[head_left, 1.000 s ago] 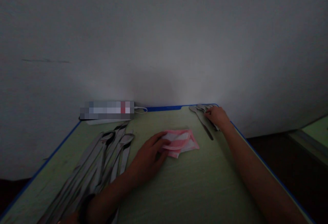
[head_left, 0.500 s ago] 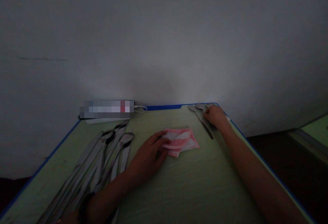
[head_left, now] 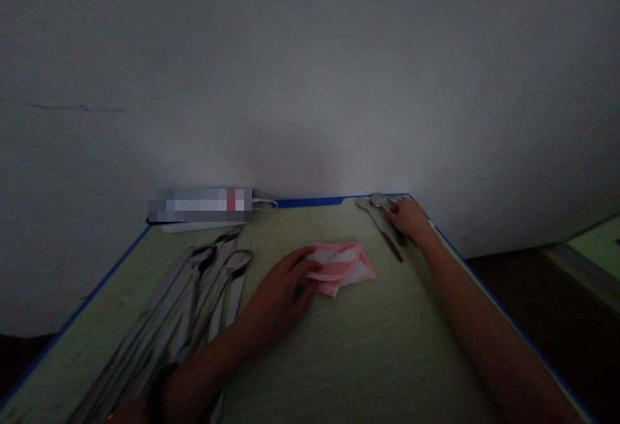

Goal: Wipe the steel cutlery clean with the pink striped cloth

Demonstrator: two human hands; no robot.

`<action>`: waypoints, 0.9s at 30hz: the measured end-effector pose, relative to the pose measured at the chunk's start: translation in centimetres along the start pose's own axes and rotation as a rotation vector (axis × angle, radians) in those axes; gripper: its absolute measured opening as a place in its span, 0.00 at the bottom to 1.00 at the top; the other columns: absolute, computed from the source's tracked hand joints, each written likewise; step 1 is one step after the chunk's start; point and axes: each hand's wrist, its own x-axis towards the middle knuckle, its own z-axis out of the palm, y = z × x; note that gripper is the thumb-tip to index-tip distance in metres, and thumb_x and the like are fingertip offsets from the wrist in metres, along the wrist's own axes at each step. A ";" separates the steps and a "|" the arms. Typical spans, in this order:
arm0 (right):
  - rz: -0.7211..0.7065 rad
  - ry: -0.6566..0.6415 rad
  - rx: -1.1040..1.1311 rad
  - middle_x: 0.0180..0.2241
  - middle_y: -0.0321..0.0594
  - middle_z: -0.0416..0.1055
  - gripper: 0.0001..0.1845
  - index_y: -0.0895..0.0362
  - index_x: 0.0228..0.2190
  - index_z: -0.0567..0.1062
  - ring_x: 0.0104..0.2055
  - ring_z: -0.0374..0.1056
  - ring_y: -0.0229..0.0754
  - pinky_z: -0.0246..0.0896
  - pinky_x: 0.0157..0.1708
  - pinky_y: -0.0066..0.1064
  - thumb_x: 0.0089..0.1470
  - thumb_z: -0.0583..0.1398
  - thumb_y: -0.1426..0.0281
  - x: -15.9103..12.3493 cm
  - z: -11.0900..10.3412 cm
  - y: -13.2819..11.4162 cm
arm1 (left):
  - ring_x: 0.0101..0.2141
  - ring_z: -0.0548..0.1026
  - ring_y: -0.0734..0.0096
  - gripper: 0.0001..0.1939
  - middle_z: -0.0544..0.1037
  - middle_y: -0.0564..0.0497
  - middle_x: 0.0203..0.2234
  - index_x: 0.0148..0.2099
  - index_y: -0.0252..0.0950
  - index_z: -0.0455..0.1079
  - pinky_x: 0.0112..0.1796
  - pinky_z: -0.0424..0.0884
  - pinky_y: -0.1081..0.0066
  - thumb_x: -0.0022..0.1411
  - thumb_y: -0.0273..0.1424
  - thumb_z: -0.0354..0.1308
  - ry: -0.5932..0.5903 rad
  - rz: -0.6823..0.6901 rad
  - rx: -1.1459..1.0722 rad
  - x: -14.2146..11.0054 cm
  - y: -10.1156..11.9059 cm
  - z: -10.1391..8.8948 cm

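Note:
A folded pink-and-white cloth (head_left: 346,261) lies mid-table. My left hand (head_left: 285,285) is closed on its left edge, fingers over the top and thumb below. At the far right corner, my right hand (head_left: 407,217) has its fingers pinched together at the neck of a metal spoon (head_left: 378,200). Another spoon (head_left: 378,227) lies just left of it, its handle pointing towards me. More cutlery heads (head_left: 398,199) show behind the right hand, which partly covers them.
Many long spoons and other flatware (head_left: 181,307) lie in a loose pile on the left, partly under my left forearm. A blurred-out flat box or device (head_left: 203,205) with a white cord (head_left: 265,205) sits at the back left. A wall (head_left: 310,88) rises behind the blue-edged table.
The spoon at my right hand has shifted slightly, and its bowl shows rounder. My right hand has barely moved; my left hand and the cloth stay in place.

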 end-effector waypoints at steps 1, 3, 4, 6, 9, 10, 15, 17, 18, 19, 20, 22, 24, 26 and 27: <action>-0.007 0.002 0.004 0.33 0.49 0.76 0.16 0.58 0.31 0.78 0.36 0.70 0.45 0.59 0.35 0.31 0.50 0.55 0.61 0.1 -0.2 0.0 | 0.54 0.63 0.62 0.14 0.62 0.46 0.56 0.49 0.40 0.65 0.53 0.62 0.60 0.61 0.26 0.49 0.000 0.000 -0.001 0.0 0.0 0.0; -0.019 0.007 0.015 0.33 0.48 0.76 0.16 0.57 0.32 0.78 0.35 0.70 0.45 0.59 0.34 0.31 0.50 0.55 0.62 0.2 -0.6 0.1 | 0.54 0.63 0.63 0.14 0.62 0.46 0.56 0.48 0.40 0.65 0.53 0.62 0.60 0.61 0.26 0.49 -0.002 0.000 -0.004 0.0 0.1 0.0; -0.023 0.011 0.022 0.33 0.48 0.76 0.15 0.57 0.32 0.78 0.35 0.70 0.45 0.59 0.34 0.30 0.50 0.55 0.63 0.2 -0.8 0.1 | 0.54 0.63 0.63 0.14 0.62 0.46 0.56 0.48 0.40 0.65 0.53 0.62 0.61 0.61 0.25 0.49 -0.005 -0.003 -0.005 0.1 0.1 -0.1; -0.028 0.016 0.038 0.32 0.47 0.76 0.14 0.57 0.31 0.78 0.34 0.71 0.44 0.58 0.32 0.29 0.49 0.55 0.64 0.2 -1.2 0.2 | 0.54 0.63 0.63 0.14 0.62 0.46 0.56 0.48 0.40 0.65 0.53 0.62 0.61 0.60 0.25 0.49 -0.014 -0.012 -0.004 0.0 0.1 -0.1; -0.038 0.014 0.066 0.30 0.46 0.76 0.15 0.58 0.31 0.79 0.32 0.70 0.43 0.56 0.30 0.28 0.49 0.56 0.64 0.1 -1.7 0.5 | 0.54 0.62 0.63 0.13 0.62 0.47 0.56 0.48 0.40 0.65 0.53 0.62 0.60 0.61 0.26 0.49 -0.020 -0.010 -0.004 0.0 0.0 -0.1; -0.043 0.010 0.096 0.29 0.44 0.76 0.15 0.58 0.31 0.79 0.32 0.70 0.42 0.55 0.29 0.28 0.49 0.56 0.63 0.0 -2.0 0.6 | 0.54 0.62 0.63 0.13 0.62 0.47 0.56 0.48 0.40 0.65 0.53 0.62 0.60 0.61 0.26 0.49 -0.016 -0.008 -0.005 0.0 0.0 -0.1; -0.079 -0.099 0.528 0.22 0.38 0.71 0.20 0.61 0.29 0.78 0.25 0.63 0.36 0.51 0.24 0.26 0.46 0.57 0.57 -0.8 -3.6 -0.1 | 0.55 0.61 0.62 0.13 0.61 0.47 0.56 0.48 0.41 0.65 0.54 0.61 0.59 0.61 0.27 0.49 0.018 0.004 -0.031 0.0 0.0 -0.1; -0.129 -0.205 0.706 0.21 0.36 0.69 0.21 0.61 0.29 0.77 0.23 0.60 0.33 0.50 0.23 0.25 0.44 0.58 0.55 -1.5 -4.1 -1.2 | 0.55 0.60 0.62 0.12 0.60 0.47 0.56 0.48 0.40 0.64 0.54 0.60 0.58 0.62 0.27 0.49 0.083 0.002 -0.044 0.0 0.0 -0.3; -0.171 -0.280 0.771 0.22 0.35 0.69 0.21 0.60 0.29 0.77 0.22 0.58 0.33 0.50 0.22 0.25 0.44 0.58 0.55 -1.8 -4.2 -1.9 | 0.55 0.59 0.62 0.12 0.60 0.46 0.55 0.48 0.40 0.64 0.54 0.60 0.58 0.62 0.27 0.48 0.115 -0.003 -0.045 0.0 0.0 -0.3; -0.208 -0.351 0.808 0.22 0.34 0.68 0.20 0.60 0.29 0.77 0.22 0.58 0.32 0.50 0.22 0.24 0.44 0.59 0.55 -2.2 -4.2 -2.6 | 0.55 0.59 0.61 0.12 0.60 0.46 0.55 0.48 0.40 0.64 0.54 0.60 0.57 0.63 0.28 0.48 0.135 -0.008 -0.043 0.0 0.0 -0.4; -0.239 -0.389 0.816 0.21 0.34 0.68 0.19 0.60 0.28 0.77 0.22 0.57 0.32 0.49 0.22 0.24 0.43 0.59 0.56 -2.6 -4.0 -3.3 | 0.55 0.59 0.61 0.12 0.60 0.46 0.54 0.48 0.40 0.64 0.54 0.60 0.57 0.63 0.28 0.48 0.143 -0.010 -0.038 0.0 0.0 -0.4; -0.276 -0.376 0.753 0.20 0.33 0.67 0.18 0.60 0.26 0.77 0.21 0.57 0.32 0.49 0.22 0.24 0.44 0.59 0.57 -3.1 -3.5 -4.5 | 0.55 0.60 0.61 0.11 0.61 0.46 0.54 0.48 0.40 0.64 0.54 0.60 0.56 0.63 0.28 0.48 0.127 -0.011 -0.027 0.1 -0.1 -0.4; -0.281 -0.281 0.640 0.18 0.33 0.67 0.17 0.61 0.24 0.77 0.21 0.57 0.33 0.49 0.22 0.25 0.44 0.58 0.59 -3.2 -2.9 -5.0 | 0.55 0.60 0.61 0.11 0.61 0.46 0.53 0.48 0.40 0.64 0.53 0.60 0.56 0.63 0.28 0.48 0.094 -0.009 -0.016 0.1 -0.2 -0.3; -0.259 -0.188 0.544 0.19 0.34 0.68 0.16 0.61 0.24 0.78 0.21 0.59 0.34 0.49 0.22 0.25 0.45 0.58 0.60 -2.8 -2.5 -4.7 | 0.54 0.60 0.60 0.11 0.61 0.45 0.53 0.47 0.40 0.65 0.53 0.61 0.56 0.63 0.28 0.48 0.076 -0.007 -0.009 0.1 -0.3 -0.2; -0.241 -0.154 0.509 0.19 0.35 0.69 0.16 0.61 0.25 0.78 0.22 0.61 0.34 0.50 0.22 0.25 0.45 0.57 0.61 -2.5 -2.4 -4.3 | 0.54 0.60 0.60 0.11 0.62 0.45 0.53 0.47 0.40 0.65 0.53 0.61 0.56 0.63 0.27 0.48 0.072 -0.005 -0.006 0.1 -0.3 -0.1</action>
